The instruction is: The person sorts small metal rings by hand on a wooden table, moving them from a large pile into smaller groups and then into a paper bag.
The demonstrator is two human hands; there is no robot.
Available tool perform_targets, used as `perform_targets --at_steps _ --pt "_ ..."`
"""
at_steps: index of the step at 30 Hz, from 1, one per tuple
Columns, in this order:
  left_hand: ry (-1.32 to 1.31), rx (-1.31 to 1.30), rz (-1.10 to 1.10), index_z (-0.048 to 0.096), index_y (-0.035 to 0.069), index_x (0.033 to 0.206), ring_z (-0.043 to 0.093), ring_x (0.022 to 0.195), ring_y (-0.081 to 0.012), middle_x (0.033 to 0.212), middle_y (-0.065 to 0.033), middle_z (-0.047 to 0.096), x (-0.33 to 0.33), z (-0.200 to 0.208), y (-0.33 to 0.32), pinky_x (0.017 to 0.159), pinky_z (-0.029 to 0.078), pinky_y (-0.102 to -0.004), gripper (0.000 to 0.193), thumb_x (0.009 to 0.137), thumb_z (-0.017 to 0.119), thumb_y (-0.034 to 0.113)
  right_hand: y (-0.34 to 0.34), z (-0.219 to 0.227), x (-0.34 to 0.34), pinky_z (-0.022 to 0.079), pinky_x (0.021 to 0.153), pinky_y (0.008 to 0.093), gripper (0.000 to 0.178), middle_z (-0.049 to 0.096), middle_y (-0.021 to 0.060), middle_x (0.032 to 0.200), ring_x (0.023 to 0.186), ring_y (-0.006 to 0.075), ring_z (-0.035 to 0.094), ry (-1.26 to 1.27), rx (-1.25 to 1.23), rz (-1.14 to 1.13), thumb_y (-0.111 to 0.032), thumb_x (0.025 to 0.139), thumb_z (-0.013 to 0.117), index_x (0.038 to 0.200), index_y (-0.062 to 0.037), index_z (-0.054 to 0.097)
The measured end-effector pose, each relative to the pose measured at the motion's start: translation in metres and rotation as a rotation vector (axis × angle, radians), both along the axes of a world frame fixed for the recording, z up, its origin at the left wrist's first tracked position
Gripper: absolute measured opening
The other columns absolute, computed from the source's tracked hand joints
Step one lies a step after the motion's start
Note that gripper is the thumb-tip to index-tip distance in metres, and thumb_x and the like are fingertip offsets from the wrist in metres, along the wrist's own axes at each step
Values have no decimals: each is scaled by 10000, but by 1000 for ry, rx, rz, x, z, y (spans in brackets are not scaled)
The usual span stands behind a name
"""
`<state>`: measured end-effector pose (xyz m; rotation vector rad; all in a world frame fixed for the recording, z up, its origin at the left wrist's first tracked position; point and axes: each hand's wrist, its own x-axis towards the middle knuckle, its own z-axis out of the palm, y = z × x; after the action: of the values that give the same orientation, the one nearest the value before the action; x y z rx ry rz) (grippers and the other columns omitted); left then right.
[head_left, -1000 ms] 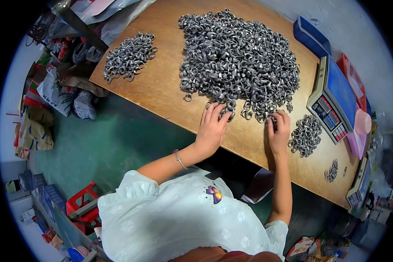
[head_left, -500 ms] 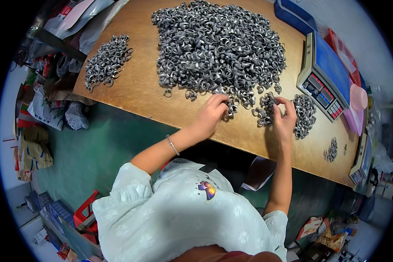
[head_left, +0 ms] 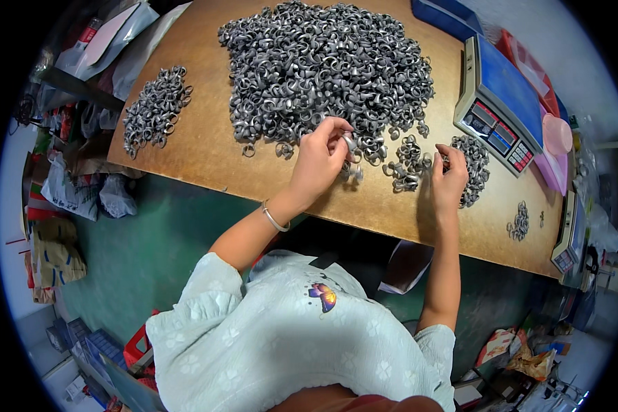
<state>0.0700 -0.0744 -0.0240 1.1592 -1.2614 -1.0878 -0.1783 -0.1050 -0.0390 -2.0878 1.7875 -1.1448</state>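
Over one wooden surface (head_left: 254, 180), two bare hands, well apart: a left hand (head_left: 318, 156) and a right hand (head_left: 450, 185). Heaped on the wood, gray metal rings, far too many to count singly. Counted by pile instead: one large heap (head_left: 323, 72) beyond the hands, one left pile (head_left: 156, 113) well off to the left, one small cluster (head_left: 406, 168) between the hands, one right pile (head_left: 475, 172) just past the right hand, one little pile (head_left: 520, 221) farther right, and one tiny group (head_left: 542, 219) beside that.

Left hand at the near edge of the large heap, thumb and forefinger pinched on a shiny ring (head_left: 350, 142). Just below the fingertips, a few blurred rings (head_left: 353, 174) (lying or in the air, impossible to say). Right hand with fingers curled and thumb close to forefinger, just right of the small cluster and partly in front of the right pile; too unclear between the fingertips to make out a grip on any ring.

Along the right side, one large digital scale (head_left: 505, 82) with a blue platform, one second scale (head_left: 568, 237) near the corner, one blue tray (head_left: 446, 15), one red tray (head_left: 529, 65) and one pink tub (head_left: 557, 134). On the left wrist, one bracelet (head_left: 273, 218).
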Motion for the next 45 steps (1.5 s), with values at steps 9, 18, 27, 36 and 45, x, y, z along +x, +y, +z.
perform_targets --at_steps 9,18,27,36,45 --pt "526 340 -87 481 -61 1130 617 941 -193 1036 -146 586 6 -9 -3 761 535 -266 309 841 373 -83 32 -11 48 310 963 457 315 513 144 1111 1110 309 460 391 -63 283 -154 752 693 991 15 577" --pt "-578 -133 -211 537 -1 1039 513 832 -248 937 -111 476 -5 -19 68 749 437 -327 322 786 686 133 45 -1 44 431 765 371 322 594 163 944 833 313 549 -104 -27 311 -9 786 596 1103 21 553" --pt "-770 -209 -193 507 5 1042 514 893 -351 969 -156 482 -9 -35 74 751 447 -403 345 771 682 125 82 -12 70 416 715 396 256 499 147 882 824 322 515 197 171 484 -72 816 596 1068 -37 564" --pt "266 411 -253 499 5 1073 516 754 -131 930 -87 572 6 -27 66 583 431 -258 229 854 563 20 80 -25 60 398 680 416 158 488 153 823 758 337 496 126 109 341 -45 809 609 949 -18 541" --pt "1070 847 -332 524 11 1135 592 877 -204 959 -102 591 -22 -26 66 802 508 -355 246 951 459 162 97 21 53 362 512 284 43 502 69 730 594 153 477 -318 275 381 -8 830 567 855 5 600"
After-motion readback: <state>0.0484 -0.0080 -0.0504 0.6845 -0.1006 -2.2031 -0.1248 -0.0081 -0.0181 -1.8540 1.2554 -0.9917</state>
